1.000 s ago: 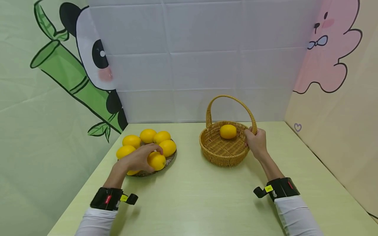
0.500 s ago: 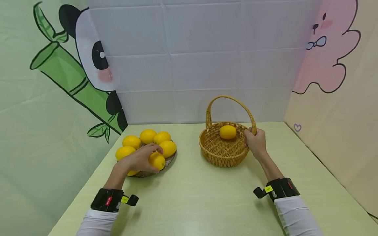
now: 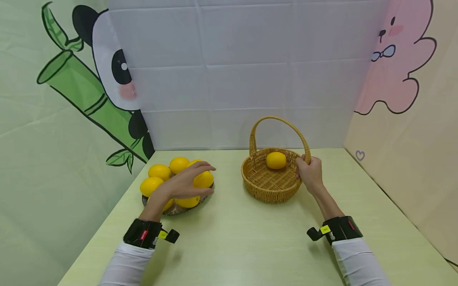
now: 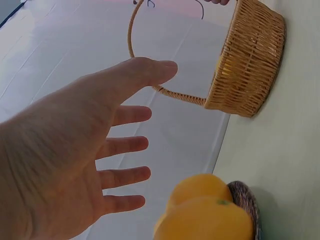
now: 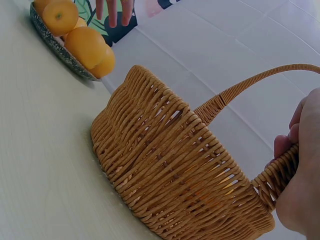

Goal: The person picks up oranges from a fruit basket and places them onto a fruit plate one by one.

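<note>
My left hand (image 3: 183, 183) hovers over a dark plate (image 3: 176, 209) of several yellow lemons (image 3: 159, 171), fingers straight and thumb spread apart, nothing in its grasp. Just below the thumb, a lemon (image 3: 188, 202) lies at the plate's front. In the left wrist view the whole hand (image 4: 85, 140) shows, palm and fingers bare. My right hand (image 3: 310, 174) grips the base of the handle of a woven wicker basket (image 3: 270, 195) on its right side. One lemon (image 3: 276, 160) lies inside, toward the back. The right wrist view shows fingers curled round the wrapped handle (image 5: 280, 172).
Both the plate and the basket stand on a pale wooden table (image 3: 229, 242), a gap between them. Behind rises a white cloth backdrop (image 3: 222, 87). Side walls carry a panda drawing (image 3: 118, 71) at left and a pink animal drawing (image 3: 397, 67) at right.
My left hand has let go of the front lemon, opened its fingers and risen slightly to the right. That lemon remains on the plate. The right hand and basket have stayed put.
</note>
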Tool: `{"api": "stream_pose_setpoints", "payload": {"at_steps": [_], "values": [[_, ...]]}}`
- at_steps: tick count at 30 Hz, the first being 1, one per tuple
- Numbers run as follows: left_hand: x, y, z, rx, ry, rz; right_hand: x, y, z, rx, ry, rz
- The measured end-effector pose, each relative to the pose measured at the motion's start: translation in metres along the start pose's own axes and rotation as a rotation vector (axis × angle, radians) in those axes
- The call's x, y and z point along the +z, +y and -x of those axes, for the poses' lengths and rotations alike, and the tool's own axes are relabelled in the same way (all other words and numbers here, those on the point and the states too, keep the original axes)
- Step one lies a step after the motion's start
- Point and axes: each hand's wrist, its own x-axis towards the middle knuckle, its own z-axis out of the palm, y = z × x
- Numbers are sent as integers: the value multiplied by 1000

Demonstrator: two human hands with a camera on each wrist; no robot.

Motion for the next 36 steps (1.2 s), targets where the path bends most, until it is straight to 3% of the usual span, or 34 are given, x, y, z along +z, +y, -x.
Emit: {"api": "stream_pose_setpoints", "payload": {"at_steps": [8,16,26,36], "values": [[3,39,-39,108,30,27,0,0,0,-1,4,19],[17,66,-88,203,52,36,0,2,0,3,0,0],[35,86,-140,220,55,82,2,1,-1,4,-7,-20],[45,98,-171,167,48,37,7,0,2,11,-18,-20]]}}
